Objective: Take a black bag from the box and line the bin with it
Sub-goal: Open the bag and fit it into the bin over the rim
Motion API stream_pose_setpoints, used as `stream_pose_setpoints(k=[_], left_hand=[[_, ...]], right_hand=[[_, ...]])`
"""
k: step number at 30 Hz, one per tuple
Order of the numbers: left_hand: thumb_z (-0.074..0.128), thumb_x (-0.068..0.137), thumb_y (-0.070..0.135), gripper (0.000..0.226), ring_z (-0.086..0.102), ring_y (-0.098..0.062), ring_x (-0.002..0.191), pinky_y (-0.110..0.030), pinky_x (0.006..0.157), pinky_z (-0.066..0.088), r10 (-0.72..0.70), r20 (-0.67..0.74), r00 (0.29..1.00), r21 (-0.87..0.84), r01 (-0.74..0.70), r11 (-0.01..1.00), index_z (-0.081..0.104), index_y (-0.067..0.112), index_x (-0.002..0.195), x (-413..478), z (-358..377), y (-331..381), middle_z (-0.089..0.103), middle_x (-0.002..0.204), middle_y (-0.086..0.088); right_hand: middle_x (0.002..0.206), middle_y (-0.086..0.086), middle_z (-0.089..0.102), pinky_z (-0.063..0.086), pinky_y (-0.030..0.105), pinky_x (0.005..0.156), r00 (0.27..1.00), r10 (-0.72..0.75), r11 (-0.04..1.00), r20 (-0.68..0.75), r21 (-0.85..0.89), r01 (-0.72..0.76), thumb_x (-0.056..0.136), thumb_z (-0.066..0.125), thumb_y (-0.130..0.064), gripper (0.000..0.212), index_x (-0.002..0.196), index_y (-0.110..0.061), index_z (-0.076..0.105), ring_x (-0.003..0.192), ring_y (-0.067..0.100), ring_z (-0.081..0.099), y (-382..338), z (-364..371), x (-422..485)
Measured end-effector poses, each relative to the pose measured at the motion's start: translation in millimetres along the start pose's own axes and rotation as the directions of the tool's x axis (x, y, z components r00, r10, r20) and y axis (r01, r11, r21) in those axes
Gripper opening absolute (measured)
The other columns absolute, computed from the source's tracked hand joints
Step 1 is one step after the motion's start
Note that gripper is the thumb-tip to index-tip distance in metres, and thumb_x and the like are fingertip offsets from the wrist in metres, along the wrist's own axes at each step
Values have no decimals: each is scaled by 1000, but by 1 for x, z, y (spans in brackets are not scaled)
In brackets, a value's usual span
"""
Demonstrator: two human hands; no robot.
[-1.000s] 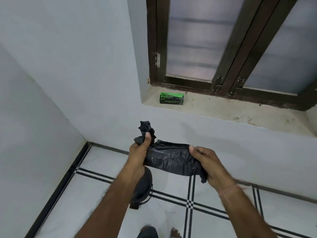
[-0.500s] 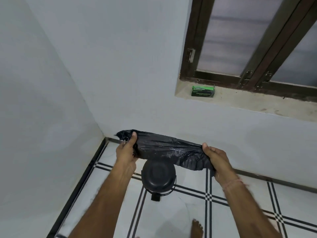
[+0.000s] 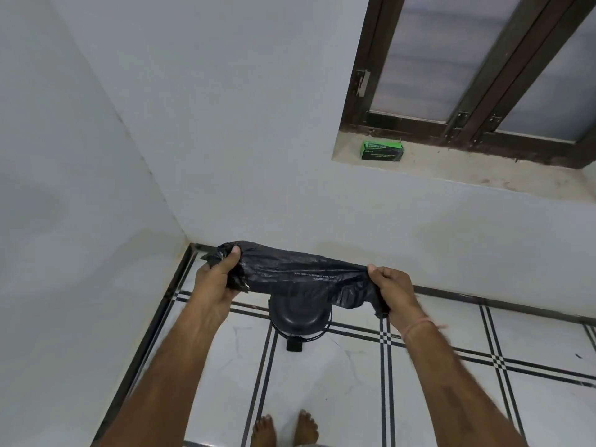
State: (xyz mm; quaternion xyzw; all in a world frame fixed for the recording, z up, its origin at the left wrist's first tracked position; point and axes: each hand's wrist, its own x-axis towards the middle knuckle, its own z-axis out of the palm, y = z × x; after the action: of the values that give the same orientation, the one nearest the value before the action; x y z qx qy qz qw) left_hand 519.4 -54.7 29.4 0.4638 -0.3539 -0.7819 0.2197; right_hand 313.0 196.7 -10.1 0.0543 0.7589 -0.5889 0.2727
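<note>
Holding black bag (image 3: 300, 272) stretched sideways, left hand (image 3: 216, 279) & right hand (image 3: 392, 290) pinching its ends, bin (image 3: 300, 321) w/ lid shut directly below.

Head view, steeply down, arm's reach.

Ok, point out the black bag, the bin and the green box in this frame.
black bag (image 3: 300, 271), head view, on the stretched middle between the hands.
bin (image 3: 298, 314), head view, on its closed dark lid.
green box (image 3: 382, 150), head view, on its front face, on the window sill.
</note>
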Motion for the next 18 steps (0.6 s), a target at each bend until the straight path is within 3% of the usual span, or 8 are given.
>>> stream_pose_setpoints(k=[3,6,8,10,12,14,15,18], left_hand=[[68,98,32,23,75,-27,78,-36,54,58,12,58,998,78,-16,997,73,10,101,-10,1,-1,81,92,-10],[71,96,30,23,76,-28,78,-42,63,60,22,96,995,133,-35,990,75,8,103,-16,5,-2,80,98,-13],[79,90,27,33,78,-32,90,-44,72,63,13,107,994,149,-29,988,74,5,113,-22,12,-4,80,107,-17],[84,83,26,41,78,-32,93,-38,69,64,21,118,993,190,-43,981,73,3,115,-28,21,-8,81,104,-16],[87,80,26,38,79,-28,88,-33,66,61,29,151,988,236,-65,970,74,4,109,-36,32,-14,81,99,-15],[85,83,24,26,78,-25,82,-31,66,60,20,214,977,264,-78,961,76,7,99,-45,46,-19,81,95,-15],[84,84,23,21,78,-24,80,-31,67,61,21,245,969,271,-89,958,77,8,96,-48,51,-22,81,93,-15],[81,88,21,14,77,-24,77,-30,65,62,57,269,962,295,-138,946,78,8,92,-54,54,-20,80,87,-13]], right_hand=[[62,12,58,42,26,44,997,10,998,-80,-54,-14,98,70,-23,31,73,-5,69,46,19,47,9,-4,6],[64,8,66,54,43,64,988,0,983,-152,-184,-28,91,73,-34,34,63,-15,68,64,33,63,23,-8,13],[94,3,75,53,49,90,969,-125,890,-211,-456,15,90,72,-40,18,83,-24,75,102,38,68,17,-5,2],[132,-1,65,41,49,106,929,-323,761,-178,-633,143,91,71,-47,35,122,-31,68,131,30,51,3,6,-21],[145,-8,55,40,38,109,903,-420,802,93,-428,417,92,70,-50,51,139,-32,58,136,14,44,-18,28,-53],[139,-10,61,47,23,100,843,-339,906,418,-96,412,94,68,-48,48,138,-34,58,129,4,54,-35,51,-80],[130,-3,68,51,22,96,802,-306,929,513,-23,370,94,69,-45,42,132,-28,64,121,6,62,-36,61,-83],[89,21,68,52,44,83,782,-325,938,532,78,337,93,75,-37,39,96,1,67,85,27,65,-34,73,-77]])
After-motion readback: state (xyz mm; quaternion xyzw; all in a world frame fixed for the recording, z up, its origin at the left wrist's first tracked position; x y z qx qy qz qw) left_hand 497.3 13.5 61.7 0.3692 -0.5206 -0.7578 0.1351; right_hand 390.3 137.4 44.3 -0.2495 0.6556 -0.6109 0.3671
